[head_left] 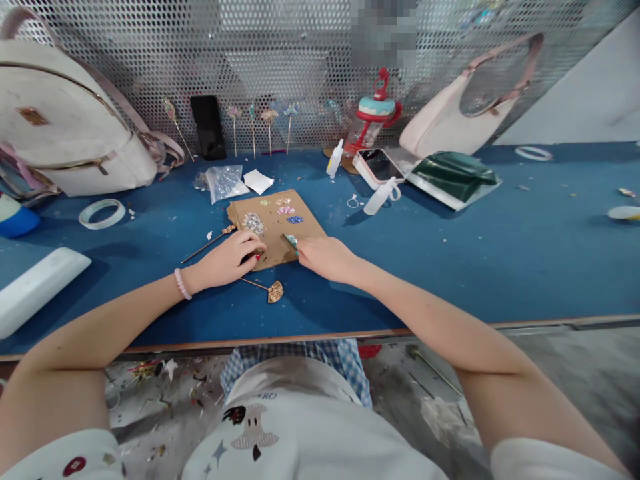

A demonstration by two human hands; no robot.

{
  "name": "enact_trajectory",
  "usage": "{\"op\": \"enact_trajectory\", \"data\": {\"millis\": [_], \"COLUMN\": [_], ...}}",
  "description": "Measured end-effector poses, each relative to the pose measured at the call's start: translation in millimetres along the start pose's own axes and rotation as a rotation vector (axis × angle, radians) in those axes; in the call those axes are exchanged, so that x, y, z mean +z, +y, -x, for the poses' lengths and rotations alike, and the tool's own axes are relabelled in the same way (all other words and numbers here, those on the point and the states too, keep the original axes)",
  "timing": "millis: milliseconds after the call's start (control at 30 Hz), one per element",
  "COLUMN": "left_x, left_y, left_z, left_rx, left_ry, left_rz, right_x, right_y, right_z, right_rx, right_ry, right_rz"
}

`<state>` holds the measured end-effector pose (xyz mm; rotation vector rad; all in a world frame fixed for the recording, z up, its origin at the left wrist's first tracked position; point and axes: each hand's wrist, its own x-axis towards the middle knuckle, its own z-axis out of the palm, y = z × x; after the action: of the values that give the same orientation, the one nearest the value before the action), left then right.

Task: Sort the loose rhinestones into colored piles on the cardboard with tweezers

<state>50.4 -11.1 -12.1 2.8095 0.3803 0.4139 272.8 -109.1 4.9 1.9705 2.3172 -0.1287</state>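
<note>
While your right hand (323,257) is clamped on a slim tool (289,241), its tip over the cardboard (275,255) left of that grip, whether your left hand (233,257) holds anything is unclear. Probably light and stiff, the tool suits a mid-shank pinch. Loose blue pieces (295,219) just beyond could scatter; the fan-topped hairpin (275,292) lies nearer you.

Cardboard (274,235) on table (450,267); small pieces (254,224) on cardboard. Hairpin (275,292) in front; tape roll (106,225) left. Bottle (379,198) behind, to right. Along back, left to right: backpack (75,113), phone (208,130), cup (369,130), handbag (445,127).
</note>
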Motion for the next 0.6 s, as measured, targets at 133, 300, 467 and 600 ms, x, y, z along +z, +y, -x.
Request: {"op": "enact_trajectory", "data": {"millis": [133,300,467,600], "left_x": [-0.5,-1.9,-1.8,-2.1], "left_y": [0.1,1.3,0.7,0.4], "left_z": [-0.1,-0.3,-0.2,-0.1], "left_rx": [0.016,0.007,0.007,0.004], "left_ry": [0.007,0.000,-0.004,-0.012], "left_rz": [-0.008,-0.006,-0.010,-0.015], "right_x": [2.2,5.0,8.7,8.2], "right_y": [4.2,11.3,19.2,22.3], "right_z": [0.5,1.9,2.9,4.5], "right_rx": [0.037,0.060,0.054,0.073], "right_ry": [0.004,0.001,0.030,0.019], "right_rz": [-0.008,-0.004,-0.007,-0.005]}}
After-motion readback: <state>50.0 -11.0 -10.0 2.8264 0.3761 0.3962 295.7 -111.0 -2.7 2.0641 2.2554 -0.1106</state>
